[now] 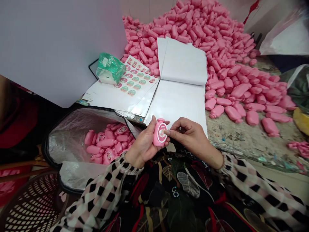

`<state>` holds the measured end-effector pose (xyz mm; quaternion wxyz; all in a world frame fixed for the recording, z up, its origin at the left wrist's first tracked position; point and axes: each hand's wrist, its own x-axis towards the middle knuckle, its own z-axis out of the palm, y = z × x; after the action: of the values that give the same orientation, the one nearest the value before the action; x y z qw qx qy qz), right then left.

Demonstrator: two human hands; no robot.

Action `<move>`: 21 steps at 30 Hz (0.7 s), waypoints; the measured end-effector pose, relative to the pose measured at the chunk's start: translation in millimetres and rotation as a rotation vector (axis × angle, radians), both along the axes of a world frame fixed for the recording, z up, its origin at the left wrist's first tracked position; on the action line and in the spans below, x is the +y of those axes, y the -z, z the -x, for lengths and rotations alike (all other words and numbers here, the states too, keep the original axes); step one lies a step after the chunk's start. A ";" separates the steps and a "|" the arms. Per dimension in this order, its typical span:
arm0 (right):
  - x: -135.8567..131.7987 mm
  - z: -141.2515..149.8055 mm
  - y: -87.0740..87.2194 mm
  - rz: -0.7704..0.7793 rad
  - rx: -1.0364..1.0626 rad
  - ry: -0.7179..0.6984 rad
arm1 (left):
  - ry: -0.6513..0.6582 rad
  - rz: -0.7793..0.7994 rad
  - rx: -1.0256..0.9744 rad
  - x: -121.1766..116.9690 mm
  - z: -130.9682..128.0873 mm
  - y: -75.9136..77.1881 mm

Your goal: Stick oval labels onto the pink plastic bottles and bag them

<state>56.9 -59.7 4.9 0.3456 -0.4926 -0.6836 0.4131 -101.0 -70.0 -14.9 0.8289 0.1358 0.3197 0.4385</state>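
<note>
A small pink plastic bottle [158, 141] is gripped upright in my left hand [144, 145], close in front of my body. On its front sits an oval label [162, 128] with a white rim and the word BABY. My right hand [191, 137] is closed, its thumb and index fingertip pressed together against the label's right side. Whether those fingers hold anything is hidden. White sheets [185, 100] lie just beyond my hands. To their left is a sheet of round pink and green stickers [132, 77].
A big heap of pink bottles [193, 22] covers the back and right of the worktable [224, 135]. At left, a plastic-lined bag [70, 138] holds several labelled bottles. A green tissue packet [109, 66] lies on the papers. A brown basket [33, 203] stands lower left.
</note>
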 end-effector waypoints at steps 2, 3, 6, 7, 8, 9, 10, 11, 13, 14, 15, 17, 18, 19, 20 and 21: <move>-0.6 0.9 0.6 0.000 0.004 -0.009 | -0.004 -0.012 -0.002 -0.2 -0.3 0.7; -0.9 1.3 1.0 0.002 0.002 -0.014 | -0.009 -0.016 -0.003 -0.2 -0.7 0.8; -1.7 1.9 2.8 0.007 -0.021 -0.016 | -0.035 -0.025 -0.002 -0.1 -2.3 0.1; -1.8 1.8 3.5 0.005 -0.033 -0.011 | -0.040 -0.028 0.001 -0.2 -2.8 -0.4; -1.8 1.6 4.3 0.001 -0.045 -0.008 | -0.039 -0.031 0.005 -0.4 -3.2 -1.0; -1.9 1.3 5.0 -0.003 -0.054 -0.006 | -0.034 -0.035 0.011 -0.7 -3.3 -1.5; -1.9 0.9 5.6 -0.007 -0.062 -0.007 | -0.026 -0.043 0.020 -1.1 -3.2 -2.0; -2.0 0.5 5.9 -0.011 -0.068 -0.007 | -0.013 -0.054 0.031 -1.5 -2.9 -2.4; -2.5 -0.3 6.1 -0.014 -0.084 -0.008 | 0.021 -0.078 0.062 -2.5 -1.5 -2.8; -2.8 -0.7 5.9 -0.014 -0.095 -0.007 | 0.039 -0.088 0.076 -2.9 -0.7 -2.8; -3.2 -0.9 5.6 -0.013 -0.103 -0.005 | 0.053 -0.096 0.087 -3.2 0.1 -2.8; -3.8 -1.5 5.1 -0.012 -0.113 -0.007 | 0.071 -0.101 0.098 -3.6 1.0 -2.7; -4.0 -1.7 4.9 -0.013 -0.113 -0.010 | 0.075 -0.100 0.098 -3.7 1.2 -2.6; -4.1 -2.0 5.0 -0.012 -0.112 -0.013 | 0.077 -0.099 0.098 -3.8 1.2 -2.7; -4.2 -2.3 5.2 -0.012 -0.110 -0.017 | 0.078 -0.097 0.099 -3.9 1.0 -2.7; -4.2 -2.5 5.5 -0.009 -0.110 -0.019 | 0.079 -0.094 0.101 -3.9 0.7 -2.7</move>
<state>59.4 -63.9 -0.6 0.3059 -0.5066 -0.7080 0.3853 -101.7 -73.9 -12.1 0.8210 0.2089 0.3347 0.4126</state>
